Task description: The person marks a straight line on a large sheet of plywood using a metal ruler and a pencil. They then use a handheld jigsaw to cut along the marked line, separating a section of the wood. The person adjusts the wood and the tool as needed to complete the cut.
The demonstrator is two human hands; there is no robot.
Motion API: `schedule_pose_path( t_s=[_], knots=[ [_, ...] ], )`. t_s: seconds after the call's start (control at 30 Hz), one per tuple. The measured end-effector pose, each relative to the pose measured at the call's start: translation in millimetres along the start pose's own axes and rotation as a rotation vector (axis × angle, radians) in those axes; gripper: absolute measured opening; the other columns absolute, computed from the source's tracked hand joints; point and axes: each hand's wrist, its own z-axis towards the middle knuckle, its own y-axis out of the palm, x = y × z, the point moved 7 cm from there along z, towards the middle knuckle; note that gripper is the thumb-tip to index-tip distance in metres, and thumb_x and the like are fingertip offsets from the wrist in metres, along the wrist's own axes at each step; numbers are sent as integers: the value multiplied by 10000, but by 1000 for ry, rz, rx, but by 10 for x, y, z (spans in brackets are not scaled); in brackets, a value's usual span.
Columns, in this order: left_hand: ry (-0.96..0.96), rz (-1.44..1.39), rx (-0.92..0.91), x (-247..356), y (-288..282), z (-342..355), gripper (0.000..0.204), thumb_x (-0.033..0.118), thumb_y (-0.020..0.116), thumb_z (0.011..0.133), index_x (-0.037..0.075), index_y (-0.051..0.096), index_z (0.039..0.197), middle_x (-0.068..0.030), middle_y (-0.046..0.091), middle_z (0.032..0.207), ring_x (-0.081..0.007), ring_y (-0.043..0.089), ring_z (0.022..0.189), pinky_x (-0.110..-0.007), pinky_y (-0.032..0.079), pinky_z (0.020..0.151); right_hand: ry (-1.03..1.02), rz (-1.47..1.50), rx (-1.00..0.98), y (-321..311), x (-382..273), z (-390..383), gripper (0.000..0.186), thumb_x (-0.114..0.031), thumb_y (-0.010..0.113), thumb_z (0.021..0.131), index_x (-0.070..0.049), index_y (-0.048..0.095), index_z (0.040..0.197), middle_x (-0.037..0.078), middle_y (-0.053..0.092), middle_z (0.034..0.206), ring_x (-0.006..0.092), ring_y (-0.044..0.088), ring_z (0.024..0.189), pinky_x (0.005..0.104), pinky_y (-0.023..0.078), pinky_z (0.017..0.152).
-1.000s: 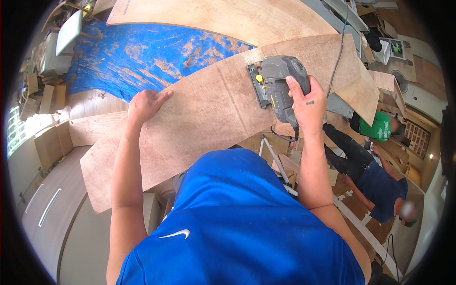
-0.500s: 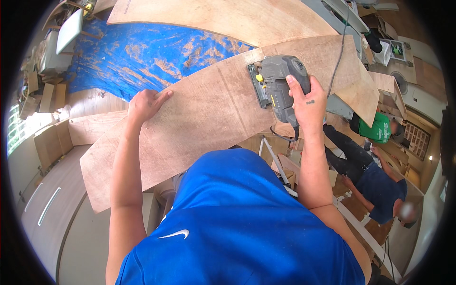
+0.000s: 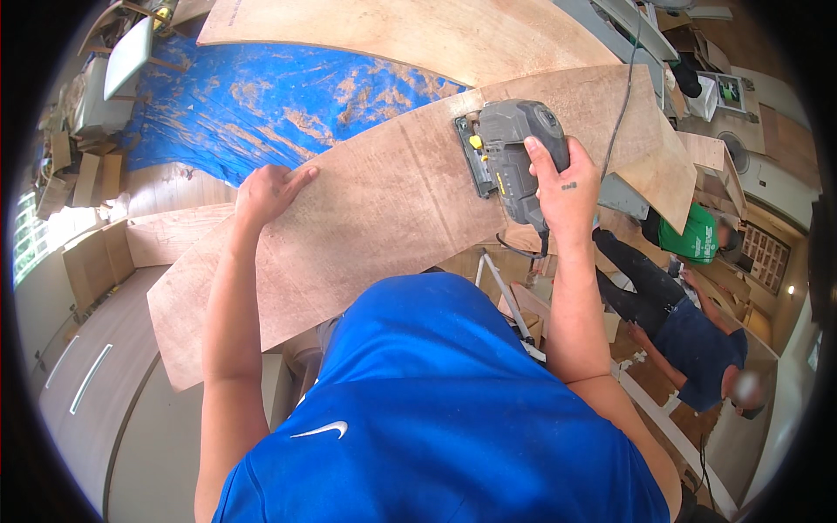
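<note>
My right hand (image 3: 567,187) is wrapped around the handle of a dark grey jigsaw (image 3: 514,157) with a small yellow lever. The jigsaw's metal base rests on a wide plywood board (image 3: 366,235) that lies across in front of me. A seam or dark line crosses the board just left of the tool. The blade is hidden. At the board's far edge, to the left, my left hand (image 3: 268,196) grips it with the thumb on top; its other fingers are partly hidden. A black cord (image 3: 621,122) runs over the board's right end.
Beyond the board lie a dusty blue tarp (image 3: 261,100) and another plywood sheet (image 3: 401,30). A person in dark clothes (image 3: 697,349) and one in a green shirt (image 3: 693,235) are at the right. Drawers (image 3: 96,366) stand at the left, metal legs (image 3: 501,292) below the board.
</note>
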Motion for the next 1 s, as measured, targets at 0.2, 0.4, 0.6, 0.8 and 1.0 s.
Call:
schedule_pose_path(
  t_s=[0.2,0.4,0.6,0.8,1.0],
  knots=[
    [2,-10,-4,-7,7,8,838,789,602,898,-8,646,645,-187,605,594,-375,653,639,-495,514,674,-11,-15,7,6,12,17,384,-318,801,924,46,680,941,182,706,767,231,668,680,368,532,662],
    [-34,30,-68,-10,0,7,848,836,591,867,8,740,760,-193,684,688,-362,707,735,-479,542,717,-5,-22,1,12,-15,21,382,-315,799,926,48,681,944,182,708,771,233,670,683,367,532,664],
    [-56,35,-82,-36,26,18,855,848,587,861,13,750,772,-180,692,690,-352,712,740,-472,545,717,-18,-15,8,21,8,42,380,-313,800,925,48,681,941,179,708,769,231,665,680,367,532,667],
    [-43,42,-59,-26,20,8,859,853,581,862,17,747,759,-177,683,673,-348,709,719,-470,544,705,-30,-50,11,18,1,66,386,-319,802,923,47,678,937,187,709,777,237,666,688,375,533,677],
    [-55,44,-73,-29,18,15,858,850,578,865,16,734,732,-180,679,664,-351,707,715,-475,540,699,-11,-15,9,28,-6,68,392,-324,804,922,46,677,936,190,708,777,236,666,688,374,531,675]
  ],
)
